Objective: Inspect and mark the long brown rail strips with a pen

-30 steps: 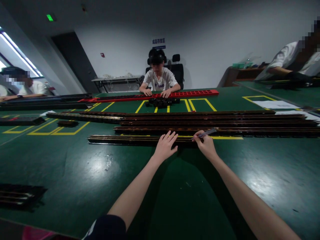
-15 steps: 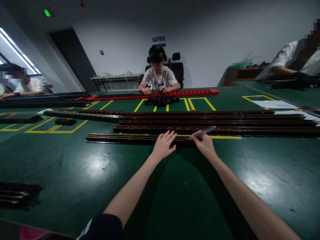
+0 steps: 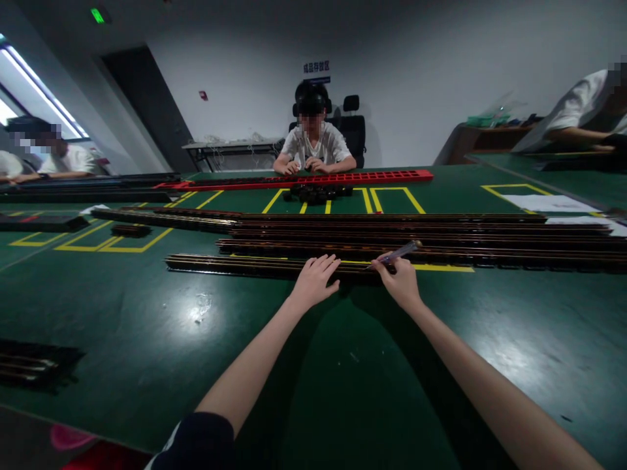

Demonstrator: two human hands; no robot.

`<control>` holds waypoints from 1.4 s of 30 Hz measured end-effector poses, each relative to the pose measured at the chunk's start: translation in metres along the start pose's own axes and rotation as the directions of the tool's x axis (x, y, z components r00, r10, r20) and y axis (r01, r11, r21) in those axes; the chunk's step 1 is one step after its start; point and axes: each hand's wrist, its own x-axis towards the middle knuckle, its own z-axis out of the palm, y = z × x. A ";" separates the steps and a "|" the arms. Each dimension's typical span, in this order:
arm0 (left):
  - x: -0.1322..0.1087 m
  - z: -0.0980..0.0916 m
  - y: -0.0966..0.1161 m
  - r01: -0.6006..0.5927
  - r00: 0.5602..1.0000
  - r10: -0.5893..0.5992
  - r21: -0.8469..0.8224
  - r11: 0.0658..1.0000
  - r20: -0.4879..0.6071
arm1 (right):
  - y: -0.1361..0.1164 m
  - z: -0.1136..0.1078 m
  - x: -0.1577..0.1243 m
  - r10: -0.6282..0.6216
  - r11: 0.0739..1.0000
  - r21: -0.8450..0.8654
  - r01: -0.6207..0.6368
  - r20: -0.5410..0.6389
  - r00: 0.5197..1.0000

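Observation:
A long dark strip bundle with thin brass-coloured lines [image 3: 230, 265] lies crosswise on the green table in front of me. My left hand [image 3: 316, 281] rests flat on it, fingers stretched out and thumb apart. To the right, my right hand [image 3: 400, 282] is closed around a slim screwdriver with a clear handle [image 3: 402, 250]. Its handle slants up to the right, and its thin tip points down-left onto the strip between my hands. Whether the tip touches the strip, I cannot tell. My right fingers hide part of the strip's right end.
Several similar long strips [image 3: 441, 240] lie just beyond, reaching right. A short dark bundle [image 3: 36, 364] sits at the near left. Across the table a person [image 3: 316, 147] works at a red slotted rail [image 3: 392, 176] behind small black parts [image 3: 316, 193]. White papers [image 3: 548, 203] lie at right.
My left hand has shifted slightly left along the strip, still flat. The right hand holds the screwdriver in nearly the same spot. The whole view has tilted a little.

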 end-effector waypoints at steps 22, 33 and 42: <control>0.018 0.013 0.035 0.037 0.994 -0.039 -0.019 0.999 -0.104 | 0.007 0.007 -0.006 -0.102 0.984 -0.159 0.084 -0.105 0.989; 0.017 0.018 0.036 0.069 0.992 -0.069 -0.002 0.998 -0.110 | 0.014 0.003 -0.005 -0.033 0.993 -0.119 0.022 -0.090 0.995; 0.017 0.017 0.036 0.076 0.991 -0.074 0.013 0.997 -0.114 | 0.015 -0.002 0.000 0.023 0.999 0.050 -0.021 -0.039 0.999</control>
